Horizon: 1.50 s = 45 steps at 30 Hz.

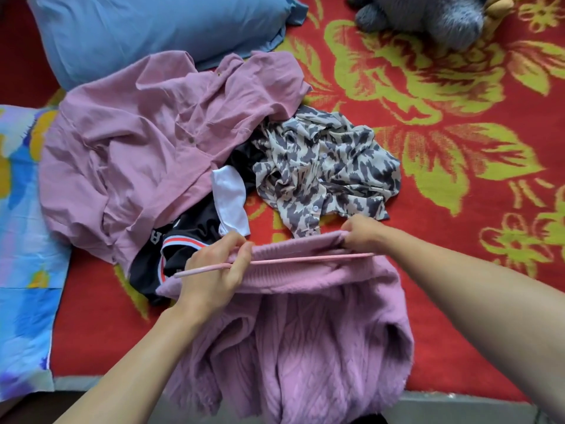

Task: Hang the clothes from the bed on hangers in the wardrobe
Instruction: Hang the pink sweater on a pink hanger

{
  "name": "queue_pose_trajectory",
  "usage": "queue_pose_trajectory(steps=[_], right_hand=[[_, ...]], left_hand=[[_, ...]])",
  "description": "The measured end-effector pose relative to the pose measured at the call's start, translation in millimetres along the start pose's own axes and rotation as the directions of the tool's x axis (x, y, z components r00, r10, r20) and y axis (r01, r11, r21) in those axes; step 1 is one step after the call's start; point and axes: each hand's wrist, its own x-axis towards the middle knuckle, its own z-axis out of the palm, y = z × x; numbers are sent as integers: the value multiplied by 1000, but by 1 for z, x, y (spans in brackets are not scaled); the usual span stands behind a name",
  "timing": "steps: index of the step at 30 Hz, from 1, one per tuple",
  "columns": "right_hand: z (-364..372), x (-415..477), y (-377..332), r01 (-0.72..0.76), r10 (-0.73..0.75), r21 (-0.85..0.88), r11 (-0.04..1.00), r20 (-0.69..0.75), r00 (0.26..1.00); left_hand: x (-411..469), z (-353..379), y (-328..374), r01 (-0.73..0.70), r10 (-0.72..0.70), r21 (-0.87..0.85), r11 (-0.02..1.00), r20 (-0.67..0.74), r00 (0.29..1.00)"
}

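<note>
A pink cable-knit sweater [305,347] hangs over the bed's front edge. A thin pink hanger [293,260] lies across its ribbed hem. My left hand [214,270] grips the hanger's left end together with the hem. My right hand [363,234] pinches the hem at the hanger's right end. Behind them on the bed lie a mauve shirt [137,148], a leopard-print blouse [327,169] and a black garment with striped trim [180,246] with a white piece [230,200] on it.
The bed carries a red blanket with yellow-green flowers [443,133]. A blue pillow [137,29] lies at the back left, a bright patterned pillow [21,240] at the left edge, and a grey plush toy [428,16] at the back right.
</note>
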Motion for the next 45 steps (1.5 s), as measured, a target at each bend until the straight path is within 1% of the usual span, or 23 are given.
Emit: queue_pose_trajectory(steps=[3,6,8,10,12,13,15,17,18,19,21,23,25,28,29,30,33,35,37,39,40,42,45], right_hand=[[-31,-11,33,-5,16,220,975,-46,999],[-51,-23,48,23,-3,279,960,-72,997],[-58,-30,52,51,-26,281,959,-90,996],[-64,-34,56,70,-31,311,948,-128,991],[-67,-41,53,131,-48,354,926,-232,971],[-67,-46,49,184,-79,363,914,-284,955],[-63,-63,32,296,-201,356,887,-280,939],[-54,-79,14,345,-319,369,863,-131,939],[-48,-81,9,360,-345,376,854,-109,932],[-41,-78,7,380,-345,333,863,-159,925],[-30,-71,4,398,-357,77,914,-311,881],[-10,-64,-2,389,-416,-147,909,-354,838],[7,-64,-14,393,-457,-233,889,-444,771],[16,-60,-15,397,-580,-424,814,-558,593],[14,-59,-10,372,-599,-475,797,-553,579],[10,-59,-4,332,-596,-510,794,-541,593],[1,-57,15,204,-546,-564,800,-545,636],[-3,-59,16,155,-503,-553,818,-558,661],[-3,-63,2,226,-538,-533,816,-554,636],[2,-72,-22,411,-655,-513,754,-534,535],[3,-76,-33,495,-688,-478,725,-509,516],[1,-79,-41,544,-711,-457,703,-470,524],[-9,-70,-21,476,-654,-450,756,-499,569]], left_hand=[[9,2,-4,3,-3,-59,998,-1,1000],[21,5,-4,21,-24,-66,998,-40,999],[27,8,-7,-3,3,17,1000,-13,1000],[29,14,-7,-77,67,183,980,61,996],[27,23,-2,-140,107,297,944,126,986],[27,27,0,-126,90,309,943,129,988],[33,29,4,-23,-3,238,971,107,994],[40,26,9,97,-104,72,993,103,989],[43,22,14,122,-122,2,992,96,988],[46,18,18,116,-113,-44,992,81,990],[47,11,29,62,-57,-88,994,63,996],[46,7,39,11,2,-152,988,80,997],[44,7,41,-28,47,-188,982,97,994],[41,1,19,2,9,-141,990,78,997],[40,-4,9,26,-18,-114,993,73,997],[38,-9,-1,56,-49,-84,995,80,996],[26,-13,-15,141,-132,-60,988,125,983],[21,-6,-10,142,-132,-77,987,120,984],[21,-1,-2,138,-130,-101,985,83,988],[23,-2,2,136,-129,-122,983,66,989],[22,-4,1,137,-130,-131,982,62,990],[20,-14,-5,145,-141,-128,981,44,989],[15,-26,-19,155,-154,-56,986,21,988]])
